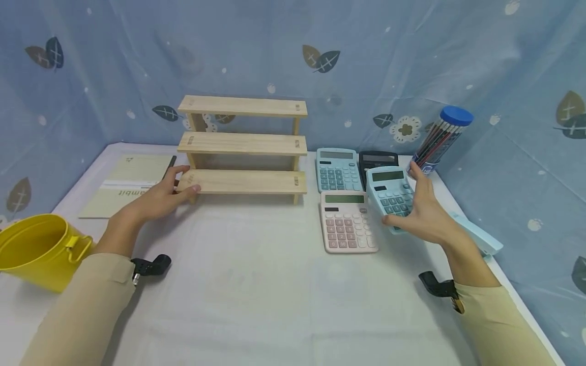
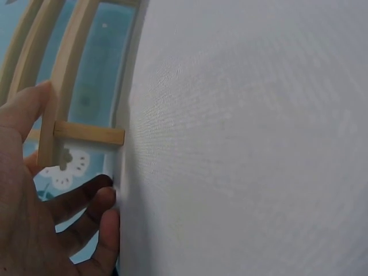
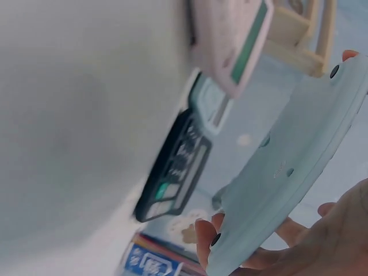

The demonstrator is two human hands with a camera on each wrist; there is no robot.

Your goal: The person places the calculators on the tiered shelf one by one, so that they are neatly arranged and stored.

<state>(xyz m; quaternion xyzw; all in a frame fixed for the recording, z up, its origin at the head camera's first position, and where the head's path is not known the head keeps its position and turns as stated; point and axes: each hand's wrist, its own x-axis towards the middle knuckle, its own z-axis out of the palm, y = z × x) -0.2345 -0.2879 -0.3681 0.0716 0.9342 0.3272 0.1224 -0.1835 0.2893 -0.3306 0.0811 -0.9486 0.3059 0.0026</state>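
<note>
A light-blue calculator [image 1: 394, 196] is gripped by the right hand [image 1: 423, 213], thumb at its near left corner and fingers at the far right edge — a span probably chosen so that display and keys are left uncovered. It is held clear of the surface [image 1: 256, 295], with its underside and small round feet exposed in the right wrist view. By the left hand [image 1: 155, 201], the left end of the lowest board of the wooden rack [image 1: 242, 182] is pinched between thumb and forefinger, perhaps to steady it; the other fingers are left loosely curled below the board.

To the right of the rack, a second blue calculator [image 1: 337, 170] and a black calculator [image 1: 377, 159] are set side by side, with a pink calculator [image 1: 348, 226] laid flat in front, keys likely kept turned to the person. The pencil tub [image 1: 441, 140] is placed just beyond the right hand; whether it is touched cannot be told. The notebook [image 1: 121, 180] and yellow bucket [image 1: 55, 274] are kept at the left — apparently out of the middle.
</note>
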